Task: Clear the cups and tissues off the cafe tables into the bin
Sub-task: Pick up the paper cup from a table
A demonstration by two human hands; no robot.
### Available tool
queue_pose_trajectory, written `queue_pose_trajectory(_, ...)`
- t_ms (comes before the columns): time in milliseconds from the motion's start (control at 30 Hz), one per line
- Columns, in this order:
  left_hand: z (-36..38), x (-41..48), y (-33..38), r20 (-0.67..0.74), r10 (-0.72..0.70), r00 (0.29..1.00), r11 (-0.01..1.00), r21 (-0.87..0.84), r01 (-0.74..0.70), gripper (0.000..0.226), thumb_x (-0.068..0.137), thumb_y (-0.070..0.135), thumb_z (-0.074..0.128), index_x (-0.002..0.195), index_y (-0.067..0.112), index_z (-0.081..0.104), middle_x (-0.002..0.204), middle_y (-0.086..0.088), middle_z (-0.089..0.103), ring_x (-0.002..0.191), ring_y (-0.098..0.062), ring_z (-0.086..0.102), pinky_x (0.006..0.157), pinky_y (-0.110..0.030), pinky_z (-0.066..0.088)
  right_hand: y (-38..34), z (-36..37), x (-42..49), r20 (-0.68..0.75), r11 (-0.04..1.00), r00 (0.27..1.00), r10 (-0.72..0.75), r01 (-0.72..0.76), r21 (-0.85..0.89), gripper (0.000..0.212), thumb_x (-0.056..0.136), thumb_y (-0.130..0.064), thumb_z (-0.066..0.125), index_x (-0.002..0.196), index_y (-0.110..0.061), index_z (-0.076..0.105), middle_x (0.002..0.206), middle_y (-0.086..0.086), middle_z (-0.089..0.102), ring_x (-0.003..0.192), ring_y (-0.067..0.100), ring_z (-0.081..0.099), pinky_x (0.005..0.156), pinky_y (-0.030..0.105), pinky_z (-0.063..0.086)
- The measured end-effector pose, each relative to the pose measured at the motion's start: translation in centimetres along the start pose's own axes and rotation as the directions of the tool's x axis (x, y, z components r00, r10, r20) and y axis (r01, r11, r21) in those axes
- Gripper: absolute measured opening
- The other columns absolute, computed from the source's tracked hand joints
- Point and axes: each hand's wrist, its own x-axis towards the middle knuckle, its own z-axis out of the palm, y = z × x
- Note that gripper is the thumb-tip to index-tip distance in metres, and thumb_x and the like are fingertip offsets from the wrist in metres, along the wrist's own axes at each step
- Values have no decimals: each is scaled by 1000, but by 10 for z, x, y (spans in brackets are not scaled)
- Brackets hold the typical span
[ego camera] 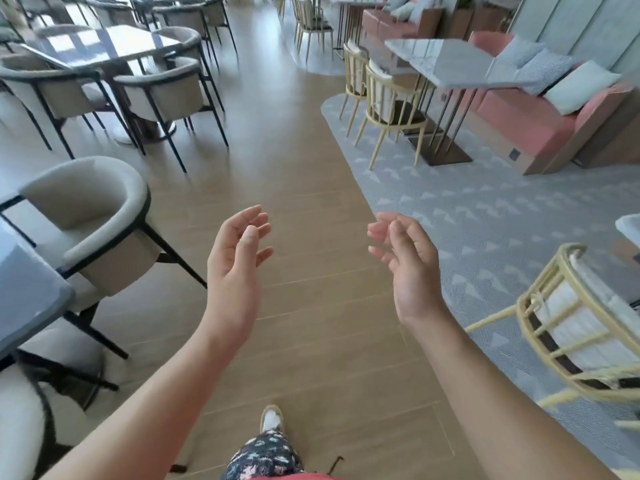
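My left hand (237, 258) and my right hand (405, 261) are raised in front of me over a wooden floor aisle, palms turned toward each other. Both have loosely bent fingers and hold nothing. No cup, tissue or bin shows in the head view. A marble-topped table (446, 60) stands ahead on the right and a grey table (114, 43) ahead on the left; nothing shows on either top.
Grey tub chairs (93, 216) line the left side beside a glass-topped table edge (24, 289). Yellow slat-back chairs (391, 105) and a pink bench (540, 123) with cushions stand on a patterned grey carpet (485, 216) at right. Another yellow chair (568, 327) is close at right.
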Motion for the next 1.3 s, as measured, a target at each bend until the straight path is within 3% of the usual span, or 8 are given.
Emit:
queue_pose_trajectory(333, 40, 242, -63, 39, 6, 999, 1000, 13, -6, 36, 98, 33, 46, 128, 22, 64, 130, 2, 68, 126, -12, 61, 105, -46, 53, 66, 72, 226, -6, 1000, 1000, -5, 5, -22, 41, 88, -58, 59, 112, -26, 70, 106, -2, 72, 110, 15, 68, 95, 41, 55)
queue_pose_trajectory(500, 57, 364, -70, 102, 10, 995, 1000, 18, -12, 30, 98, 32, 46, 120, 30, 66, 127, 5, 68, 125, -15, 61, 103, -47, 53, 79, 114, 342, -29, 999, 999, -26, 26, -22, 42, 88, -58, 60, 113, -25, 70, 104, -5, 73, 111, 14, 68, 95, 41, 55)
queue_pose_trajectory(633, 67, 443, -80, 110, 2, 994, 1000, 25, -5, 31, 98, 32, 46, 122, 27, 66, 127, 4, 68, 125, -16, 61, 102, -46, 54, 97, 139, 414, -37, 999, 999, -29, 28, -21, 41, 88, -57, 59, 113, -26, 70, 102, -6, 74, 110, 16, 69, 95, 44, 57)
queue_pose_trajectory(933, 124, 619, -130, 110, 1, 994, 999, 36, -5, 32, 97, 32, 46, 121, 26, 66, 127, 2, 69, 123, -16, 63, 99, -43, 56, 157, 160, 591, -32, 1000, 999, -1, 1, -19, 41, 90, -58, 59, 113, -27, 71, 105, -4, 73, 109, 17, 69, 94, 43, 56)
queue_pose_trajectory(1300, 224, 868, -189, 60, -17, 998, 998, 66, 13, 33, 98, 31, 46, 124, 24, 65, 127, 4, 69, 122, -14, 63, 101, -46, 55, 219, 185, 877, 23, 999, 999, 39, -39, 20, 43, 87, -58, 60, 113, -25, 70, 104, -4, 73, 107, 13, 69, 93, 41, 56)
